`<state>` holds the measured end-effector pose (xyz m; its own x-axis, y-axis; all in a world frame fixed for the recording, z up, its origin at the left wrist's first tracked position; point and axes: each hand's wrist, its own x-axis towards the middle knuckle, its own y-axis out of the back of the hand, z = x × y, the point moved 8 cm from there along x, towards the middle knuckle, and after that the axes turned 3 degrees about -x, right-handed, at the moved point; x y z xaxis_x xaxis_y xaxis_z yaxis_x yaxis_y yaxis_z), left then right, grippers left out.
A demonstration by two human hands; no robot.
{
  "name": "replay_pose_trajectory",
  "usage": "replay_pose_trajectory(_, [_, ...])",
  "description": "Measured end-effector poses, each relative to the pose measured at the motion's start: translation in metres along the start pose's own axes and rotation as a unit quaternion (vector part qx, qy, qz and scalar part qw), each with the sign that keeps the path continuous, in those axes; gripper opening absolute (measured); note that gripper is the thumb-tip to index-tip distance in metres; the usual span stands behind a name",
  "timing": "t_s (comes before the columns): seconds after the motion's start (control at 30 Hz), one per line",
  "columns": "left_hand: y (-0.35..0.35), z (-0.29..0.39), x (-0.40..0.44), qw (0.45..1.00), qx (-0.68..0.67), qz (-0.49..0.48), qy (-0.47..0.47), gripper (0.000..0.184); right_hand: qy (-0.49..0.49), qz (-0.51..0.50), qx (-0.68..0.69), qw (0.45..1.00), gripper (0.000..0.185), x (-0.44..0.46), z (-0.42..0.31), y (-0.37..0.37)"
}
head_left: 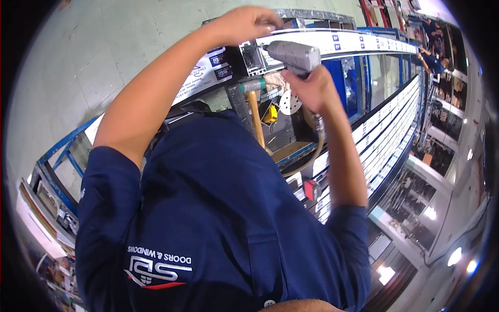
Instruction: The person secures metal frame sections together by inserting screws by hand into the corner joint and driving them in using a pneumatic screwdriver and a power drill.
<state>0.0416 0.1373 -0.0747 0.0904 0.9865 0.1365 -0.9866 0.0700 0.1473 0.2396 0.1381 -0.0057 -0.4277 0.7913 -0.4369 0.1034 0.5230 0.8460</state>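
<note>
My right hand (314, 88) is closed around the grip of a grey pistol-shaped air impact driver (293, 53). Its nose points left, at the end of a long white-filmed metal profile (340, 42). From the bottom of the grip an air hose (320, 138) curves down. My left hand (249, 25) reaches over the far side of the profile's end, fingers bent and smeared by motion; whether they hold anything is unclear. Below the driver lie a hammer (254, 112) with a wooden handle and green head, a yellow tape measure (270, 114) and a perforated white disc (290, 102).
A blue metal work frame (369, 83) carries the profile. Several more film-covered profiles (390, 117) lie in rows at the right. Another labelled strip (210, 75) is at the left. A person (434, 63) stands near the profile's far end. Grey floor (104, 67) spreads at upper left.
</note>
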Motion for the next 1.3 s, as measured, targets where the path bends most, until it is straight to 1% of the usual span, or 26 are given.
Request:
replay_pose_trajectory(0.03, [0.002,0.015,0.005,0.990,-0.135,0.029,0.036,0.035,0.021,-0.003,-0.018,1.000,0.042,0.004,-0.008,0.005])
replay_pose_trajectory(0.07, [0.003,0.030,0.011,0.984,-0.166,-0.006,0.062,0.040,0.050,-0.006,-0.030,0.998,0.042,0.005,-0.019,0.011])
replay_pose_trajectory(0.1, [0.000,0.072,0.011,0.982,-0.169,0.022,-0.082,0.036,0.079,-0.009,-0.043,0.996,0.042,0.007,-0.030,0.016])
replay_pose_trajectory(0.13, [-0.010,0.087,0.011,0.990,-0.139,-0.027,-0.009,0.035,0.048,-0.038,-0.093,0.994,0.044,0.015,-0.029,0.016])
replay_pose_trajectory(0.17, [-0.018,0.092,0.010,0.989,-0.108,-0.074,0.062,0.034,0.065,-0.038,-0.108,0.991,0.044,0.022,-0.030,0.017])
replay_pose_trajectory(0.2, [-0.027,0.093,0.014,0.992,-0.078,-0.089,0.033,0.032,0.103,-0.032,-0.119,0.987,0.043,0.026,-0.036,0.017])
replay_pose_trajectory(0.23, [-0.027,0.085,0.019,0.993,-0.087,-0.070,0.035,0.032,0.140,-0.026,-0.130,0.981,0.042,0.027,-0.046,0.020])
replay_pose_trajectory(0.3, [-0.026,0.069,0.026,0.993,-0.105,-0.034,0.038,0.033,0.032,-0.111,-0.099,0.988,0.039,0.029,-0.046,0.022])
replay_pose_trajectory(0.33, [-0.018,0.083,0.020,0.998,-0.056,-0.005,0.028,0.036,0.015,-0.125,-0.070,0.990,0.033,0.041,-0.034,0.015])
replay_pose_trajectory(0.37, [-0.017,0.076,0.027,1.000,-0.028,0.013,0.000,0.038,-0.109,-0.223,-0.112,0.962,0.031,0.035,-0.043,0.020])
replay_pose_trajectory(0.43, [-0.022,0.071,0.031,0.997,-0.062,0.023,-0.031,0.036,-0.111,-0.224,-0.098,0.963,0.022,0.043,-0.042,0.008])
replay_pose_trajectory(0.53, [-0.025,0.063,0.032,0.993,-0.108,-0.009,0.040,0.034,-0.075,-0.237,-0.049,0.967,0.020,0.063,-0.028,-0.006])
replay_pose_trajectory(0.57, [-0.025,0.064,0.032,0.994,-0.103,-0.008,0.043,0.033,-0.060,-0.241,-0.034,0.968,0.020,0.066,-0.022,-0.010])
replay_pose_trajectory(0.6, [-0.025,0.064,0.032,0.994,-0.097,-0.007,0.045,0.033,-0.050,-0.249,-0.096,0.962,0.020,0.066,-0.026,-0.008])
replay_pose_trajectory(0.63, [-0.027,0.063,0.031,0.995,-0.092,-0.005,0.046,0.033,-0.043,-0.260,-0.109,0.959,0.020,0.065,-0.027,-0.005])
replay_pose_trajectory(0.67, [-0.025,0.069,0.031,0.997,-0.076,0.021,0.012,0.031,-0.035,-0.271,-0.122,0.954,0.021,0.065,-0.029,-0.002])
replay_pose_trajectory(0.7, [-0.028,0.066,0.031,0.995,-0.098,0.013,0.022,0.030,-0.026,-0.281,-0.137,0.950,0.022,0.064,-0.029,-0.003])
replay_pose_trajectory(0.73, [-0.028,0.064,0.031,0.992,-0.119,0.006,0.032,0.029,-0.068,-0.265,-0.127,0.954,0.023,0.069,-0.020,-0.008])
replay_pose_trajectory(0.83, [-0.029,0.061,0.027,0.987,-0.151,0.003,0.056,0.028,0.026,-0.240,-0.172,0.955,0.022,0.075,-0.031,-0.004])
replay_pose_trajectory(0.87, [-0.029,0.060,0.027,0.986,-0.156,0.004,0.063,0.027,0.030,-0.235,-0.162,0.958,0.019,0.075,-0.032,-0.004])
replay_pose_trajectory(0.97, [-0.028,0.058,0.028,0.986,-0.150,0.005,0.068,0.028,-0.004,-0.234,-0.137,0.962,0.019,0.071,-0.033,0.000])
replay_pose_trajectory(1.07, [-0.025,0.058,0.031,0.995,-0.096,0.024,0.020,0.030,-0.012,-0.264,-0.195,0.945,0.020,0.071,-0.036,-0.004])
replay_pose_trajectory(1.17, [-0.029,0.050,0.031,0.994,-0.107,0.014,0.011,0.032,0.025,-0.271,-0.230,0.935,0.022,0.069,-0.041,-0.008])
replay_pose_trajectory(1.2, [-0.028,0.051,0.031,0.996,-0.092,0.019,0.009,0.033,-0.028,-0.244,-0.201,0.948,0.022,0.067,-0.033,-0.001])
replay_pose_trajectory(1.3, [-0.026,0.055,0.029,0.998,-0.058,0.025,0.012,0.035,-0.047,-0.238,-0.186,0.952,0.022,0.065,-0.036,-0.001])
